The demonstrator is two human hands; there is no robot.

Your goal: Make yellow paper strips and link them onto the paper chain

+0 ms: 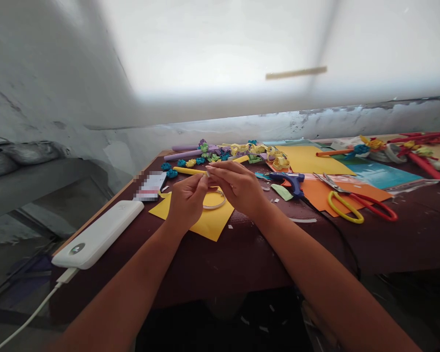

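Note:
My left hand (186,200) and my right hand (238,186) meet above the table, fingertips pinched together. Something small and pale shows between them, too small to name. A yellow rolled paper tube (188,170) reaches to the fingertips from the left; whether the fingers hold it or it lies behind them, I cannot tell. Beneath the hands is a sheet of yellow paper (212,230). On that sheet a thin pale ring (216,206), partly hidden by my hands, lies flat.
A white power bank (102,232) with a cable lies left. To the right are a blue glue gun (295,181), scissors (346,208), orange paper (315,195) and yellow paper (315,159). Paper flowers (190,163), purple tubes (183,155) and curled yellow strips (278,159) lie behind.

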